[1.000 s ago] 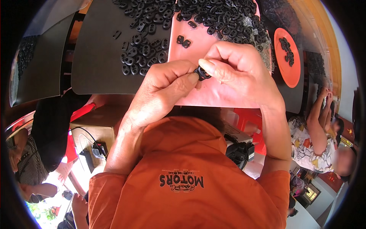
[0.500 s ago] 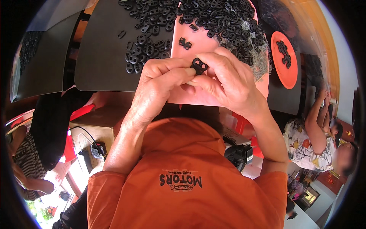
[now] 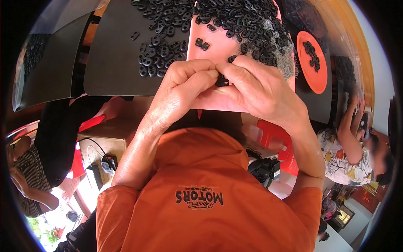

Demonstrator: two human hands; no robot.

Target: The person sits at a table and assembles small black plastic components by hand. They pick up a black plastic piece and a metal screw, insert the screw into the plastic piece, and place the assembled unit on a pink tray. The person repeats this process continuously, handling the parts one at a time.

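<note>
Over the near edge of the pink tray [image 3: 216,104], my two hands meet with fingertips together. My left hand [image 3: 180,88] pinches with thumb and forefinger, its other fingers curled under. My right hand [image 3: 262,86] closes from the other side. Between them a black two-hole cord lock [image 3: 222,81] shows only in part, mostly covered by the fingers. Just beyond, a few small black cord lock pieces [image 3: 202,44] lie on the tray. Many cord lock pieces [image 3: 247,25] and fine clear or silvery bits, perhaps springs [image 3: 283,59], are heaped at its far right.
More black pieces [image 3: 157,56] are piled on the dark table [image 3: 111,63] left of the tray. An orange-red plate [image 3: 308,82] with black pieces stands at the right. A cardboard box [image 3: 113,126] sits below left. Other people [image 3: 348,159] are at both sides.
The cord lock, plainly visible earlier with its two holes, is now mostly hidden by my fingers. My right hand has turned and closed further over it.
</note>
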